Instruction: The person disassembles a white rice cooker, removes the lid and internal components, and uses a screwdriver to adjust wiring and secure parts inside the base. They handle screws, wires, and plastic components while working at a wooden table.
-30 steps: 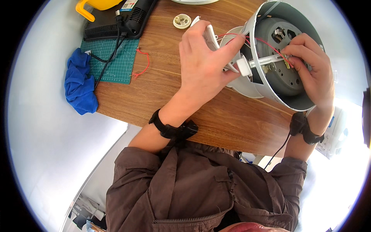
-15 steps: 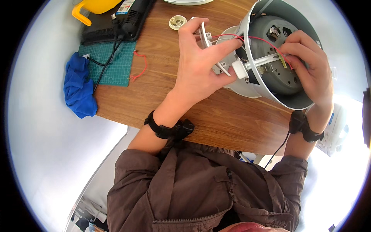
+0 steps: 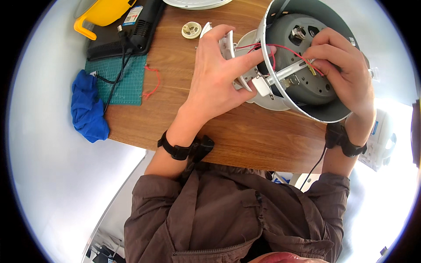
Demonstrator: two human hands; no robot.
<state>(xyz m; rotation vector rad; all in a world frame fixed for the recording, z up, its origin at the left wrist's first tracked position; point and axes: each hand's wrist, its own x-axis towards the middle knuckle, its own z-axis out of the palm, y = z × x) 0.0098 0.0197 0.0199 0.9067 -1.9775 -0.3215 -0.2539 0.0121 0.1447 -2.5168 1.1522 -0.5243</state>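
Observation:
The body of a round appliance, like a rice cooker, lies tilted with its open underside toward me, showing its grey inner wall (image 3: 344,26) and a round grey metal pan (image 3: 280,37). My left hand (image 3: 208,81) grips a curved white panel (image 3: 226,46) at the rim, its index finger reaching toward the wires. Inside the opening, my right hand (image 3: 344,65) pinches the end of a red wire (image 3: 291,49) beside a metal strip (image 3: 287,72). A small white block (image 3: 262,86) sits at the strip's near end. The right fingertips partly hide the wire's end.
A small round cream part (image 3: 191,30) lies left of the body. Further left are a loose red wire (image 3: 158,81), a green cutting mat (image 3: 133,83), a blue cloth (image 3: 87,107), a black device (image 3: 147,30) with a cable, and a yellow-handled item (image 3: 103,19).
The appliance body and both hands have shifted slightly left in view, as has the whole table. My left index finger now reaches over the rim at the red wires; the right hand keeps its pinch.

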